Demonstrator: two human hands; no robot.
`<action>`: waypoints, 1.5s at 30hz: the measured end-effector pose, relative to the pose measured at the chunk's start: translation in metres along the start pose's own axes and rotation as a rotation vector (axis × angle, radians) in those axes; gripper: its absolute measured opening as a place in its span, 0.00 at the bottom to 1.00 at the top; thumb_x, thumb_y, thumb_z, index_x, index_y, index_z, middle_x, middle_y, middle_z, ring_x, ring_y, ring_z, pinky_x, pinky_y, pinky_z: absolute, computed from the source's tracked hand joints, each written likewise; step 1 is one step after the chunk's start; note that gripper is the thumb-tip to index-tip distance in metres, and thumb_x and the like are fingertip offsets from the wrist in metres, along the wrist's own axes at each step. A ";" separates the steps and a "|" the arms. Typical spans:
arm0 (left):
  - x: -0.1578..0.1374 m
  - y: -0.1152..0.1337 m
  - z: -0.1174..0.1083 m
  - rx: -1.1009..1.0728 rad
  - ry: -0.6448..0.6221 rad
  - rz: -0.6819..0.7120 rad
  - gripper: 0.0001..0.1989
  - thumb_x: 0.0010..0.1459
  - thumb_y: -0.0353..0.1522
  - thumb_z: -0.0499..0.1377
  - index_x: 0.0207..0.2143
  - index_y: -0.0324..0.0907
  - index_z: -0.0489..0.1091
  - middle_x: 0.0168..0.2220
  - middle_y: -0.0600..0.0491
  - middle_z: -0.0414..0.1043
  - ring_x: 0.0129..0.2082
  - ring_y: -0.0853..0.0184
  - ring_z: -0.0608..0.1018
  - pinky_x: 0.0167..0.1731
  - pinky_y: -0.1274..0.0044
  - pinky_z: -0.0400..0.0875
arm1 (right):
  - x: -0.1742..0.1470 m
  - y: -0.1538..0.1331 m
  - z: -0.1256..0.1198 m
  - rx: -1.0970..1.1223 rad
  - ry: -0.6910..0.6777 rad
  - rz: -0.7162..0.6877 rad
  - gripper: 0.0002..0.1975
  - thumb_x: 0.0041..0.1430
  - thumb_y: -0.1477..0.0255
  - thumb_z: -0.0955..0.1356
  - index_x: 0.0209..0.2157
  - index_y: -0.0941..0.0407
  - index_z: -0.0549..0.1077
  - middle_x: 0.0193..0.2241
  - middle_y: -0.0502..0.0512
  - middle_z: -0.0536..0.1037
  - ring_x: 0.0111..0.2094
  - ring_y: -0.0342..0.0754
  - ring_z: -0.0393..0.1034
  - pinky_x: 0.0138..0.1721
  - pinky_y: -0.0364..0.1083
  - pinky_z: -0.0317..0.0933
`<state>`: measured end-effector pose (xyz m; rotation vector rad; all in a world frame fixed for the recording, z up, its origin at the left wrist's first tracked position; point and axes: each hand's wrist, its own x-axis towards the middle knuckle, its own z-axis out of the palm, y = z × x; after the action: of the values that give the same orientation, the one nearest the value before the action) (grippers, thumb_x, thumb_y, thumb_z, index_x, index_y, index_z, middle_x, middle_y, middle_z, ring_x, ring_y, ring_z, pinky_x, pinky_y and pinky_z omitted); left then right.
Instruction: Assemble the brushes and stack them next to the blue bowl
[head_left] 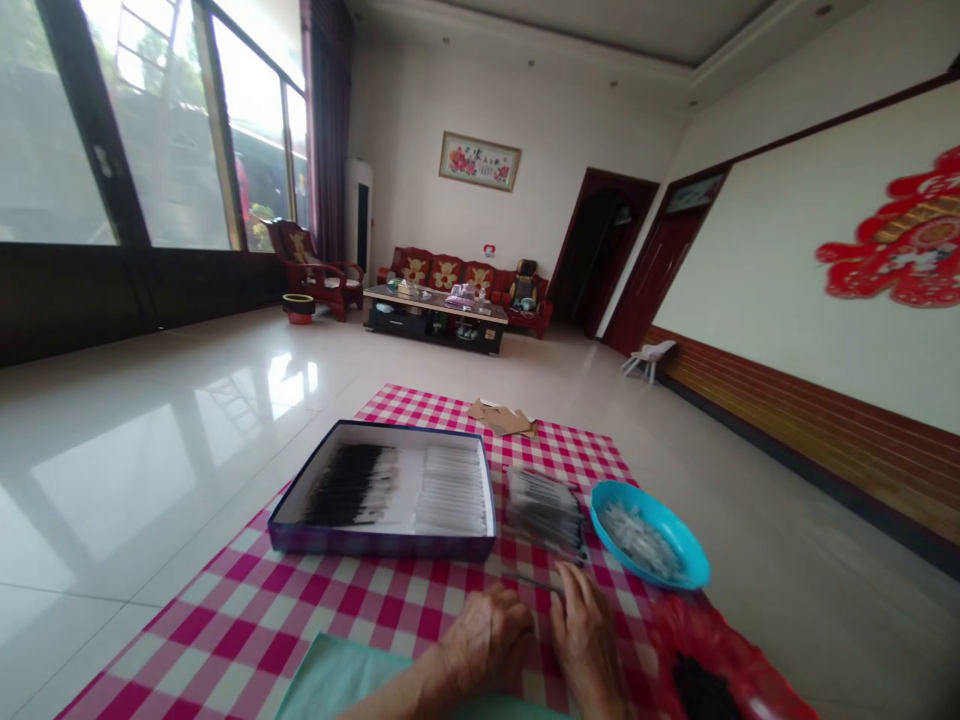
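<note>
"Head view: which step is in hand?"

"Handling one thin dark rod [531,580], I'd judge. It sits between the left hand [489,628] and the right hand [583,628], on the near side of the bundle [541,505]."

"And the fingers?"

"On the right hand, thumb and forefinger seem to pinch the rod's right end, though motion blurs it. On the left they are curled inward; whether they grip anything, I cannot tell."

"What does the next move call for?"

"A firm pinch and a steady left hand, I think, with the rod's free end kept off the bundle just beyond it."

"Now count for me."

"Two hands, one rod between them. One box [382,543] on the checked counter [240,590], holding two groups: dark rods [341,485] on the left, pale rods [451,490] on the right, both too blurred to number. One bundle beside the box. One blue bowl [679,535] of clear pieces [637,540] and one red dish [739,640] of dark bits [703,688], their contents beyond counting. One light green cloth [345,670], partly under the left forearm."
</note>
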<state>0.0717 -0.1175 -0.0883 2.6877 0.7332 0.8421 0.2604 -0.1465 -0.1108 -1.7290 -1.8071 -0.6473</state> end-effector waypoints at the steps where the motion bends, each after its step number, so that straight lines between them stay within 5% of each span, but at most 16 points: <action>1: 0.000 0.000 0.000 -0.008 0.005 0.002 0.08 0.58 0.30 0.51 0.27 0.41 0.66 0.26 0.55 0.66 0.27 0.70 0.68 0.28 0.79 0.60 | 0.000 -0.001 0.000 -0.001 -0.008 0.006 0.16 0.58 0.74 0.58 0.46 0.62 0.69 0.41 0.67 0.74 0.43 0.57 0.69 0.42 0.54 0.66; 11: 0.003 0.007 -0.017 0.026 0.188 -0.088 0.10 0.61 0.30 0.48 0.30 0.42 0.67 0.27 0.53 0.65 0.29 0.68 0.67 0.30 0.77 0.62 | 0.004 -0.014 -0.027 0.248 -0.059 0.100 0.12 0.62 0.71 0.57 0.38 0.55 0.69 0.32 0.58 0.75 0.34 0.51 0.73 0.34 0.49 0.69; 18: 0.009 0.019 -0.035 0.043 0.193 0.029 0.13 0.61 0.31 0.50 0.48 0.45 0.64 0.44 0.50 0.68 0.45 0.61 0.66 0.48 0.66 0.58 | 0.005 -0.033 -0.052 0.578 -0.134 0.157 0.12 0.61 0.67 0.59 0.38 0.54 0.73 0.33 0.59 0.78 0.35 0.52 0.74 0.36 0.48 0.69; 23: 0.006 0.013 -0.025 -0.001 0.109 0.000 0.09 0.62 0.29 0.48 0.39 0.42 0.67 0.31 0.53 0.68 0.32 0.66 0.67 0.38 0.71 0.61 | 0.000 -0.037 -0.052 0.896 -0.133 0.443 0.14 0.53 0.63 0.67 0.39 0.56 0.72 0.33 0.60 0.80 0.35 0.53 0.76 0.35 0.47 0.71; 28: 0.004 0.008 -0.021 0.008 0.153 -0.059 0.09 0.61 0.28 0.48 0.36 0.42 0.67 0.30 0.52 0.66 0.33 0.65 0.66 0.36 0.73 0.60 | -0.006 -0.028 -0.053 1.072 -0.090 0.730 0.19 0.49 0.59 0.69 0.39 0.58 0.72 0.38 0.59 0.79 0.39 0.54 0.74 0.38 0.47 0.70; 32: 0.005 0.007 -0.022 0.014 0.171 -0.072 0.10 0.61 0.27 0.47 0.36 0.42 0.68 0.29 0.52 0.65 0.32 0.66 0.66 0.36 0.72 0.61 | -0.007 -0.025 -0.055 1.077 -0.109 0.839 0.20 0.48 0.57 0.69 0.37 0.59 0.74 0.32 0.57 0.79 0.32 0.53 0.74 0.32 0.46 0.69; 37: 0.007 0.013 -0.027 0.056 0.167 -0.032 0.07 0.61 0.30 0.49 0.35 0.42 0.67 0.28 0.53 0.66 0.31 0.65 0.67 0.35 0.72 0.61 | -0.003 -0.033 -0.056 1.006 -0.209 0.800 0.20 0.49 0.54 0.67 0.30 0.58 0.74 0.21 0.52 0.76 0.22 0.48 0.69 0.22 0.43 0.64; 45: 0.006 0.018 -0.026 0.165 0.176 -0.012 0.09 0.62 0.32 0.49 0.30 0.43 0.66 0.25 0.54 0.64 0.27 0.67 0.66 0.30 0.75 0.58 | 0.004 -0.044 -0.064 0.813 -0.217 0.657 0.22 0.53 0.53 0.63 0.24 0.57 0.73 0.17 0.49 0.73 0.20 0.45 0.65 0.22 0.41 0.60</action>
<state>0.0674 -0.1279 -0.0585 2.7742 0.8929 1.0697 0.2202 -0.1894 -0.0599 -1.6567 -1.2119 0.4998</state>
